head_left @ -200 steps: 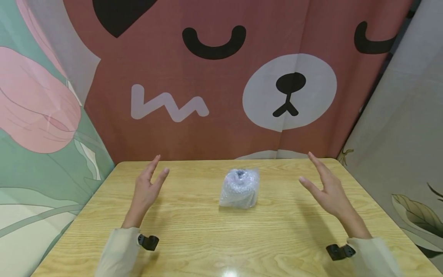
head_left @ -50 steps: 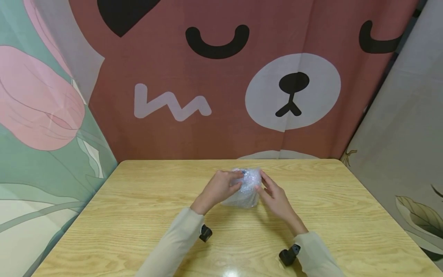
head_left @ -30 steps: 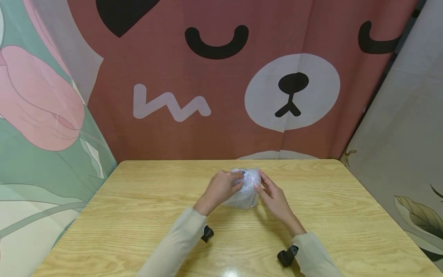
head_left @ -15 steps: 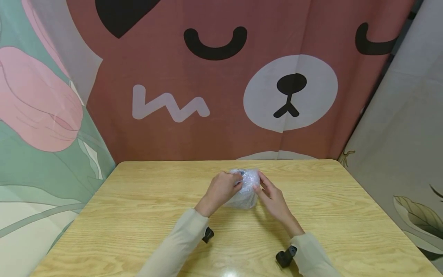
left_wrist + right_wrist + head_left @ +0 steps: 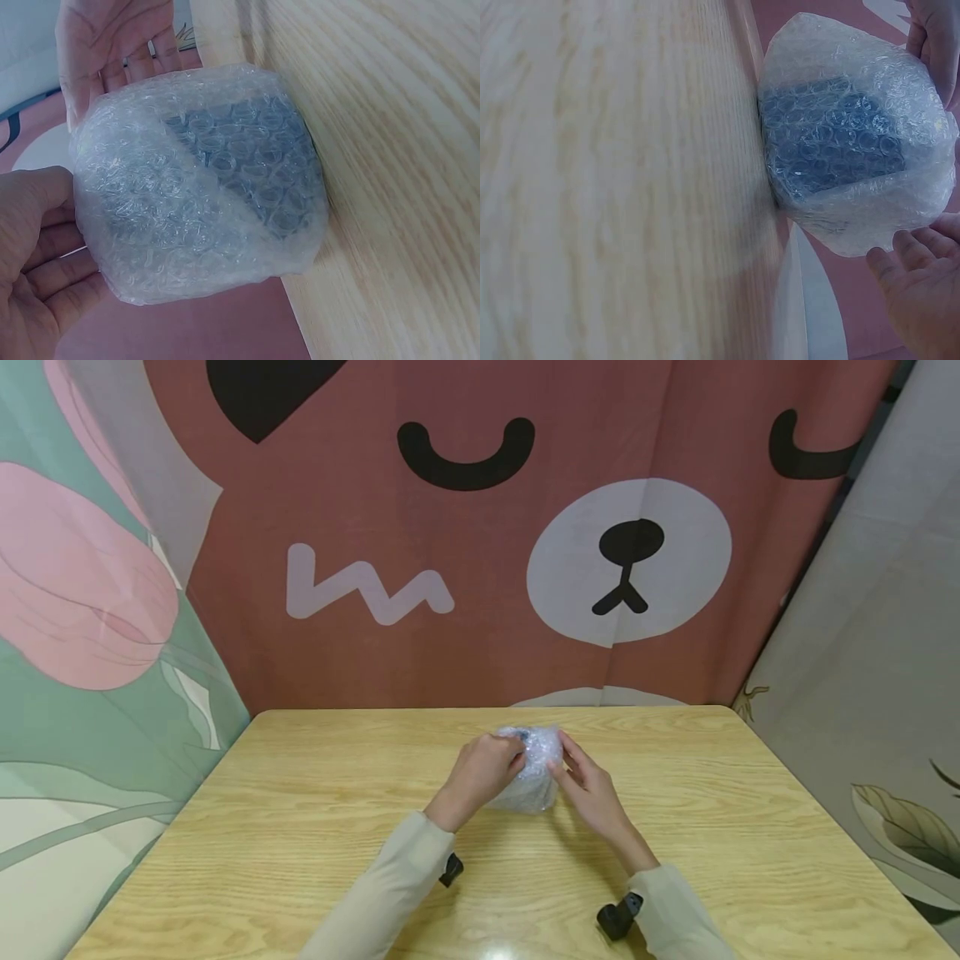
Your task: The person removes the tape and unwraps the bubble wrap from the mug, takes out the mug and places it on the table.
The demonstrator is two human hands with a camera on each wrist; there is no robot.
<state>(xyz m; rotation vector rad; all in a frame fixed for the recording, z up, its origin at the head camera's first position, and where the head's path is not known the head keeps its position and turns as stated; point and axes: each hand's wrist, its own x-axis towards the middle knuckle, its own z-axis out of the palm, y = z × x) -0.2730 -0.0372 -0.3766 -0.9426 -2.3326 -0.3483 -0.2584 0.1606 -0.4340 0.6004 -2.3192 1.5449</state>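
Note:
A squat package in bubble wrap (image 5: pixel 542 764) stands on the table, with something dark blue-grey showing through the layers in both wrist views. My left hand (image 5: pixel 480 770) is at its upper left, with curled fingers and thumb pinching the wrap near the dark spot on top; the fingertips are partly hidden in the head view. On the opposite side my right hand (image 5: pixel 596 793) holds the package, thumb in front and fingers behind. The right wrist view has the right hand's fingers (image 5: pixel 911 251) against a corner of the wrap (image 5: pixel 847 142).
The wood-grain table (image 5: pixel 300 785) reaches back to a reddish-brown curtain (image 5: pixel 360 660) with a bear face. Patterned cloth hangs at the left (image 5: pixel 82 577) and right (image 5: pixel 885 635). A small black camera (image 5: pixel 619 917) sits on each wrist.
Both hands have come inward from the sides onto the package since the earliest frame. Over the last second the left fingers have curled further at the top; the package stays nearly in place.

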